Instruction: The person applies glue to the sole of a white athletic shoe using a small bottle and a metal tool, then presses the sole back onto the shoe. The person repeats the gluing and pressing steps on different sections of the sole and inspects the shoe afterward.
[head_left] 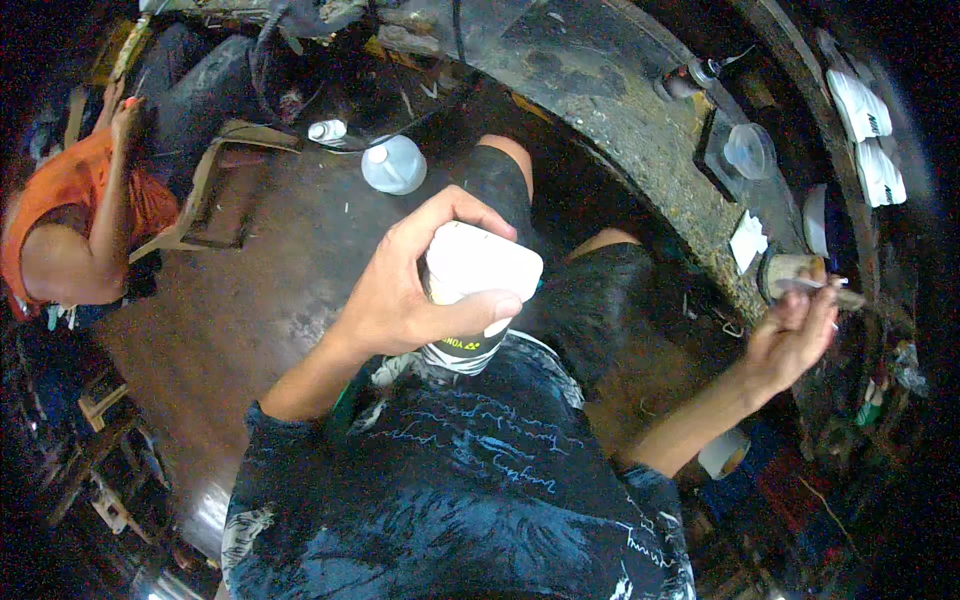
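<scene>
My left hand (pixel 415 275) is closed round a white, thick, rounded shoe-like piece (pixel 485 262), held above my lap. Its flat pale face is turned up, and a black band with yellow marks shows below my thumb. Whether it is a shoe or a sandal I cannot tell. Out to the right, my right hand (pixel 790 345) is at the workbench beside a round tin (pixel 785 275). Its fingers are bent together, with a thin pale stick-like thing (pixel 838 282) at their tips. Motion blur hides what exactly they grip.
On the curved bench (pixel 620 130) stand a dark bottle (pixel 688 78), a clear bowl (pixel 750 150) and crumpled white paper (pixel 748 241). White shoe-like pieces (pixel 862 105) line the far-right shelf. A clear jug (pixel 394 165) stands on the floor. A person in orange (pixel 100 200) sits left.
</scene>
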